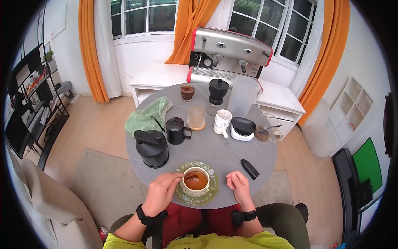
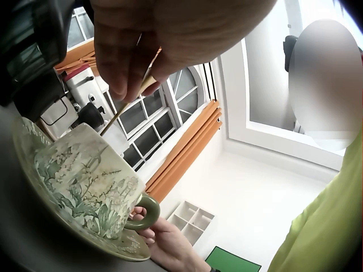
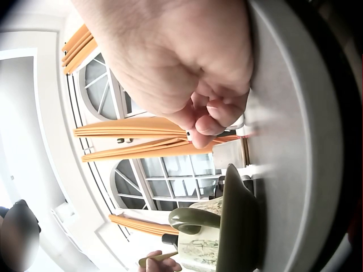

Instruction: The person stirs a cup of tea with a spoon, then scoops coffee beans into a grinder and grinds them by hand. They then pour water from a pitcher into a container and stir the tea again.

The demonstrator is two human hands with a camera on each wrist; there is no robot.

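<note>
Cup [image 1: 195,181] on saucer [image 1: 212,191]; frother [image 1: 250,169] right

Left hand [image 1: 159,191] fingers pinched together, right hand [image 1: 238,184] resting, fingers loosely curled

Head view looks steeply down from above onto the round table [image 1: 215,149], windows ahead. Left wrist view sits low at the tabletop, right up against the teacup [image 2: 85,181], aiming upward at the windows. Right wrist view, tilted sideways, hugs the table edge [image 3: 295,141]; all three share that cup.
</note>
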